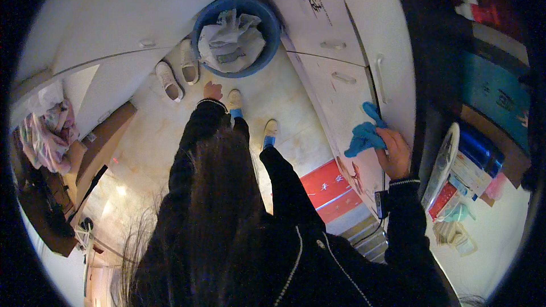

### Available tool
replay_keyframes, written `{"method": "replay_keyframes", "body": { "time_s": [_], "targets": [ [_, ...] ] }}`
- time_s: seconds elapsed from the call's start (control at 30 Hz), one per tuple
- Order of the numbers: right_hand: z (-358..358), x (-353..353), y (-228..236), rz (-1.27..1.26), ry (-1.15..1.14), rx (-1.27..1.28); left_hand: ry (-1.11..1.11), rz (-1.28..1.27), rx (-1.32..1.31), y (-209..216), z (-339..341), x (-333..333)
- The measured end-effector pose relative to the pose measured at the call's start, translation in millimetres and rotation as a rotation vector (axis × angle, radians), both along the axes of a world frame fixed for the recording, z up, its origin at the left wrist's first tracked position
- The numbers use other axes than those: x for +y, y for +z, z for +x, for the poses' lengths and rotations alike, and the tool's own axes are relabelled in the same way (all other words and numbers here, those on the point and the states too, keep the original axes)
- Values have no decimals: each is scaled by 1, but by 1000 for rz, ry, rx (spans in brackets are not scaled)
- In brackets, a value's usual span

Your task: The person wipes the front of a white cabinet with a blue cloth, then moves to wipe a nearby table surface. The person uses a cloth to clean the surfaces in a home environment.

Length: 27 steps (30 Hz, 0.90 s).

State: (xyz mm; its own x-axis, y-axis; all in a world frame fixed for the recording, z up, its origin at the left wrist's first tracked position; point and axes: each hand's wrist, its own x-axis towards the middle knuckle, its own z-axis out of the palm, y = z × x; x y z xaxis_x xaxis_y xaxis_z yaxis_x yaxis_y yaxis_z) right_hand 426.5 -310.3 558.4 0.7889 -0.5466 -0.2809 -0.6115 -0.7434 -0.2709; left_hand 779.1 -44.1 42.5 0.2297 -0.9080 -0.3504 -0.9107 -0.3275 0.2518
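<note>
My right hand (393,152) is closed on a crumpled blue cloth (364,138), held up beside the white cabinet door at the right. One end of the cloth sticks up past my fingers, and the rest bunches to their left. Lower and farther forward, my left hand (212,90) hangs over the floor with nothing visible in it. Its small fingers look loosely apart. Just beyond it stand a pair of pale shoes (169,81). A round blue tub (273,51), lined or filled with white plastic bags (230,45), sits past them in the corner.
White drawers (333,62) with handles run along the right, a red box (330,190) at their foot. Packages and a blue box (476,149) crowd the white surface at far right. At left, a cardboard box (105,136) stands near a heap of patterned fabric (51,131).
</note>
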Motion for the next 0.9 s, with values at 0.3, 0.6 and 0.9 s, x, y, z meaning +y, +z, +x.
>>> {"method": "replay_keyframes", "body": {
  "time_s": [0.3,0.6,0.9],
  "targets": [
    [-12,-8,-6,16,159,165,1085,-442,1420,-85,-26,-10],
    [-23,-5,-8,-36,172,219,1251,-416,1263,12,-22,-13],
    [-28,1,-22,-194,213,-59,1743,-469,1049,17,-55,130]
  ]
}}
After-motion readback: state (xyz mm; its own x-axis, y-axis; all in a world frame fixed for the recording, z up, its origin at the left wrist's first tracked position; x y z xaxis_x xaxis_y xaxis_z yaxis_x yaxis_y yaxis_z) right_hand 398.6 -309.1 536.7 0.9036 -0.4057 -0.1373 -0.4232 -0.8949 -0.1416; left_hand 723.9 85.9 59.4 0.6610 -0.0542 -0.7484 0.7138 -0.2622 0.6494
